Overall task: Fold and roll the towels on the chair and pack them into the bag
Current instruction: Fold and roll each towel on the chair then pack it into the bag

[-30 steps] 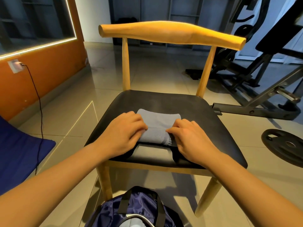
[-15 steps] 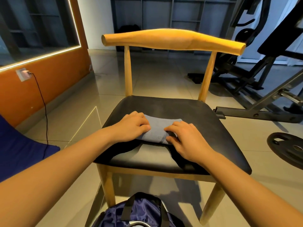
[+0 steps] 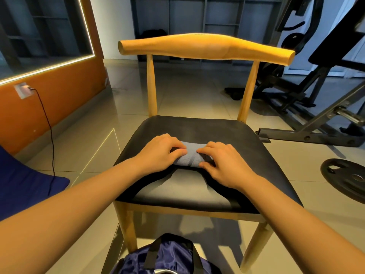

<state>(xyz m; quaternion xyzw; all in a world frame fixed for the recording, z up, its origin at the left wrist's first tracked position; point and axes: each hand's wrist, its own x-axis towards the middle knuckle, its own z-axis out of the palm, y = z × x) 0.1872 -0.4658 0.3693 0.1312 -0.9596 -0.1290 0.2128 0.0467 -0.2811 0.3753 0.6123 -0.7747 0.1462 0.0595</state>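
The person leans over the chair [image 3: 205, 47] with both arms stretched out. The grey towel [image 3: 190, 157] lies in the middle of the black seat as a short, tight bundle running side to side. The left hand [image 3: 161, 153] covers the bundle's left end, fingers curled down over the top, and the right hand [image 3: 226, 164] does the same at the right end. The two hands sit close together, fingertips nearly meeting over the cloth, with only a narrow strip of towel showing between them. Both are clamped on it, not laid flat.

To my eye this is the rolling step, and near its end. I see no loose flat tail of cloth beyond the roll, though the hands hide its ends, so I cannot tell whether the last edge is tucked in. No other towel shows on the seat.

The dark blue bag [image 3: 169, 258] sits on the floor just in front of the chair, at the bottom edge of the view, its black handles up and its mouth seemingly open. The next move, I judge, calls for a firm grip around the roll, a lift off the seat, and a carry back and down into that opening. A slack grip could let it unwind on the way.
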